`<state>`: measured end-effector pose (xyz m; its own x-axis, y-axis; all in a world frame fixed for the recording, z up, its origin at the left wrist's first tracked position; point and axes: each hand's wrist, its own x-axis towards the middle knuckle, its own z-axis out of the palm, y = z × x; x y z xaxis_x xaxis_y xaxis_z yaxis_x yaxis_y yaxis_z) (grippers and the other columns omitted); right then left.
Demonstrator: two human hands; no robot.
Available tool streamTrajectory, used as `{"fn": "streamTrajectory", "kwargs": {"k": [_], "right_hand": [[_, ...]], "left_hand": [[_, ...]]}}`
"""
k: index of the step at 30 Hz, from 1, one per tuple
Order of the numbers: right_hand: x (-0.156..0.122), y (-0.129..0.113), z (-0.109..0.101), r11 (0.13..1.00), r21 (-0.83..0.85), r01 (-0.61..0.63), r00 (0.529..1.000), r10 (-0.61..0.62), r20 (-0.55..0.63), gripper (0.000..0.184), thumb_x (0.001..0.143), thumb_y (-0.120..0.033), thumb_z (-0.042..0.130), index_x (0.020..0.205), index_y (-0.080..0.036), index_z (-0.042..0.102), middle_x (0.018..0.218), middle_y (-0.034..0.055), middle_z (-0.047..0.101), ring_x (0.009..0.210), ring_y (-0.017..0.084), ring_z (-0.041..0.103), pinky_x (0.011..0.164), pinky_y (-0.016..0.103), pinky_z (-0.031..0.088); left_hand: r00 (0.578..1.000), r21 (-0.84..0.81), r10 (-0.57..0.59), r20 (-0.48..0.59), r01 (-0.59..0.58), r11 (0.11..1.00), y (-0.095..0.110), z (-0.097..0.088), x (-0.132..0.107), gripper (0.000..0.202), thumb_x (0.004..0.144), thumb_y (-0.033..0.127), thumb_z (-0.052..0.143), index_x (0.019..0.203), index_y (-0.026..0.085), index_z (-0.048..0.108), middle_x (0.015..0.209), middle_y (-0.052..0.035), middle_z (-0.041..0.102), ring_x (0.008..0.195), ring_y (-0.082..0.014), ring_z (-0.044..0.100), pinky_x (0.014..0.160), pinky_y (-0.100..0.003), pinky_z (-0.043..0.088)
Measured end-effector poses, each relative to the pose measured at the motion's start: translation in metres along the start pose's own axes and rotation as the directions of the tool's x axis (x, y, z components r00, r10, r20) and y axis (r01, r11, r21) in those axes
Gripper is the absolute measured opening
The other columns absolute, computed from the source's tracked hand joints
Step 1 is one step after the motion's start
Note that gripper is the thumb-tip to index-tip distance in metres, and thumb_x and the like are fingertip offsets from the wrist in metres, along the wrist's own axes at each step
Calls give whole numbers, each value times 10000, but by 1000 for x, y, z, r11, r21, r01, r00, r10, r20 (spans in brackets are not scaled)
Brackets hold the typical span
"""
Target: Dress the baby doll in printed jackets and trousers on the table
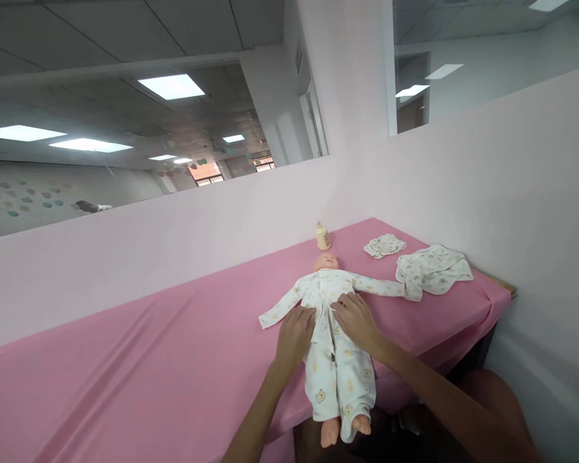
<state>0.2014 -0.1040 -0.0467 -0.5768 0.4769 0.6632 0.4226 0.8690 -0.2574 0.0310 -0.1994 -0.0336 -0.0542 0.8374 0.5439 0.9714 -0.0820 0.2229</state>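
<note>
- The plastic baby doll (327, 262) in a white printed cotton sleepsuit (335, 347) lies face-up near the front edge of the pink-covered bench (149, 360).
- The left hand (295, 334) and right hand (354, 318) press flat, fingers loosely spread, beside the suit's front opening, gripping nothing firmly.
- Closing it neatly, I'd judge, means keeping both front edges level and the fabric smooth.
- A small cream bottle (323, 236) stands just behind the head; folded white printed cloths (431, 270) lie well apart.

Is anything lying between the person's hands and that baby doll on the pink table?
Nothing visible does. The left hand and right hand both rest flat on the chest of the baby doll, touching its white printed romper directly.
</note>
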Motion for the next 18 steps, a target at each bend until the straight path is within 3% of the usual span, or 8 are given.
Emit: {"fn": "streamTrajectory", "kwargs": {"k": [4,9,13,18], "right_hand": [[-2,-20,10,999,-10,35,999,-35,-3,310,966,-122,373,806,-220,620,824,69,615,801,226,535,774,381,421],[-14,-22,16,996,-13,87,996,-87,7,250,924,-78,448,787,-210,609,823,69,610,828,229,525,780,384,409],[-22,-17,13,989,140,53,999,-54,2,169,938,-165,500,823,-205,617,861,43,605,880,210,523,814,371,422],[-43,-1,10,911,405,-74,986,127,-105,161,957,-198,466,941,-216,625,1001,46,609,977,192,536,868,349,440]], "left_hand": [[998,14,59,36,-59,998,6,5,7,243,974,284,397,902,190,609,869,-64,630,808,-201,575,758,-350,482],[997,-65,34,73,-30,997,6,7,0,253,972,305,395,859,187,588,866,-56,615,825,-202,551,788,-363,467],[994,-210,-70,83,86,974,6,5,-3,248,952,356,440,898,193,618,914,-56,629,884,-207,558,809,-357,467],[960,-401,-258,114,282,872,-3,1,-6,306,914,454,487,920,195,649,929,-57,656,847,-202,589,762,-320,472]]}}
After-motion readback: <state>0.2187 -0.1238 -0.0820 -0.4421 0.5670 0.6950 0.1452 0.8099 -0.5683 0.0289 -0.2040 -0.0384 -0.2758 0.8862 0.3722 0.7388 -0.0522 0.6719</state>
